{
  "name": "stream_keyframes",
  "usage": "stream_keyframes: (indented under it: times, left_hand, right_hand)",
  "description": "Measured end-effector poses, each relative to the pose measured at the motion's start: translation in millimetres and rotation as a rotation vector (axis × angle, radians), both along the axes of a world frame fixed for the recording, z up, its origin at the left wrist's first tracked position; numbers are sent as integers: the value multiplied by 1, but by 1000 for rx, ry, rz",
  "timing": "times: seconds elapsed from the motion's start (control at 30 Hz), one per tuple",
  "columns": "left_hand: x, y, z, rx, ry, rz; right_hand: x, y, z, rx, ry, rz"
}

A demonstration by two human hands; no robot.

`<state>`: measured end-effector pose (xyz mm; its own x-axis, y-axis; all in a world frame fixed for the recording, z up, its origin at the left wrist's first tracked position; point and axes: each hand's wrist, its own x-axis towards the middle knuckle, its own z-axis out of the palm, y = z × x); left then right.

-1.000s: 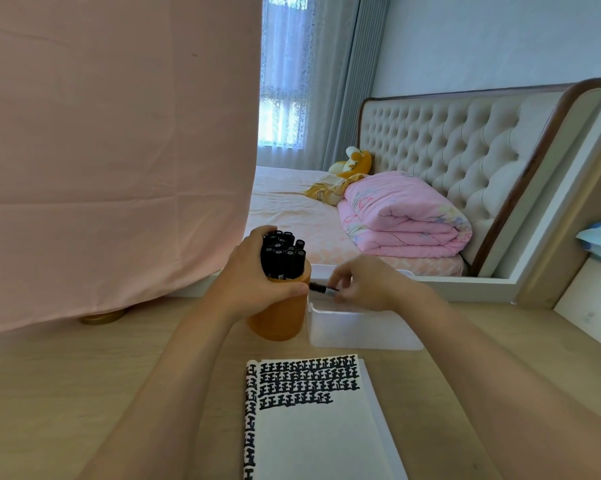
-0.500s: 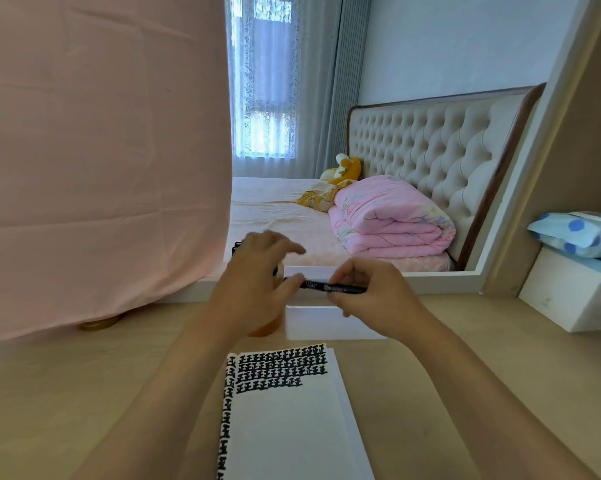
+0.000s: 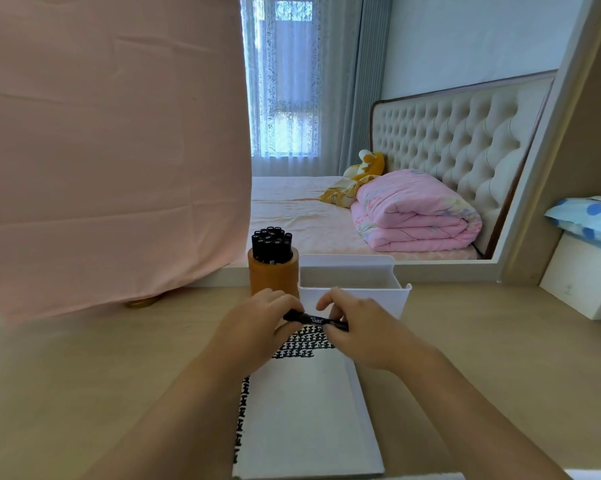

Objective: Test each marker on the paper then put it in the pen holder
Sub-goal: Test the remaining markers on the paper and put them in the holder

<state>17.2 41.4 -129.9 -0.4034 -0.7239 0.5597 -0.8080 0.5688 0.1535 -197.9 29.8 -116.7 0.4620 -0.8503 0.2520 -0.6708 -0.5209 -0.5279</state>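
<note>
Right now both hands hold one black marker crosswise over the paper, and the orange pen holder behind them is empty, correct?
Not quite. The head view shows the orange pen holder packed with upright markers, not empty. The rest is right: the left hand and right hand both hold one black marker crosswise over the paper.

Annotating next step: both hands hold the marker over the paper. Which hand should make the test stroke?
Right, probably. The right hand pinches the marker mid-barrel, above the paper, so it can write. The left hand pinches only the left end, better suited to pulling a cap. Which end is capped is unclear.
</note>
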Motion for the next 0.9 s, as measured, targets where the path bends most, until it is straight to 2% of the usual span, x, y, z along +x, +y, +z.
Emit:
stream_keyframes:
  times: [0.17,0.27,0.43,0.53,0.6,0.67,0.8,0.83,0.9]
  left_hand:
    - [8,2,-16,12,39,-19]
    - [13,1,-21,49,-2,-49]
    - [13,2,-19,105,25,-70]
    - [10,4,-15,213,108,-48]
    - [10,3,-14,284,159,-51]
    - [12,2,-13,284,160,-66]
    - [19,-1,-16,165,51,-87]
    - [20,-1,-16,150,35,-89]
    - [19,1,-15,166,45,-76]
  right_hand:
    - [14,4,-8,-46,198,43]
    - [15,2,-14,-51,237,42]
    - [11,-6,-27,-312,181,65]
    - [11,-10,-26,-541,178,83]
    - [10,-10,-24,-616,190,85]
    - [10,-6,-22,-572,184,82]
    - [13,1,-20,-159,112,50]
    - [13,2,-21,-115,100,50]
    - [14,0,-22,-188,116,54]
